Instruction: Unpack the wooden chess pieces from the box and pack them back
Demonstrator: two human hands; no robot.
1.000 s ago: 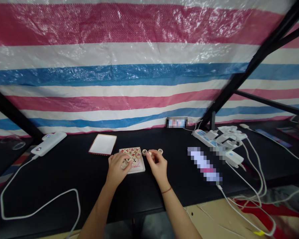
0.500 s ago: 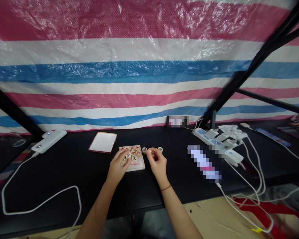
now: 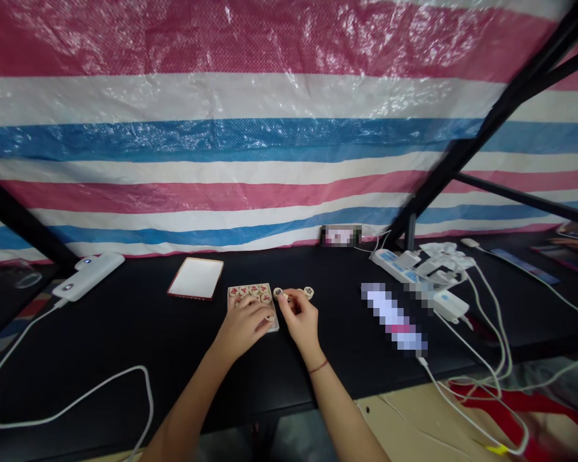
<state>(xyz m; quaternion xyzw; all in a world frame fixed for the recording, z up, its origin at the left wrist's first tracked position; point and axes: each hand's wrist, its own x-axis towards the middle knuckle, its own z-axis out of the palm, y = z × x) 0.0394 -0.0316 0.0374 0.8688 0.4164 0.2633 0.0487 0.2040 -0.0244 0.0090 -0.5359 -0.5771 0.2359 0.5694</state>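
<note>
A shallow white box (image 3: 275, 326) holds several round Chinese chess pieces, with red-marked ones (image 3: 253, 289) in its far rows. My left hand (image 3: 241, 326) is over the near part of the box and hides much of it. Between its thumb and fingers is a small chess piece (image 3: 270, 317). To the right of the box, my right hand (image 3: 303, 321) pinches another pale piece (image 3: 284, 297), seen edge-on. Two black-marked pieces lie by this hand: one (image 3: 278, 292) at its left fingertips, the other (image 3: 309, 292) just beyond its knuckles.
A shallow box lid (image 3: 196, 278) lies left of the box on the black table (image 3: 125, 327). Farther left is a white power bank (image 3: 89, 277) with a cable. On the right are a blurred-out phone (image 3: 392, 317) and a power strip (image 3: 395, 264) with plugs and cables.
My left hand first lifted a chess piece off the box's near left, then shifted right and lower with a piece at its fingertips. The right hand has stayed nearly in place, pinching its piece.
</note>
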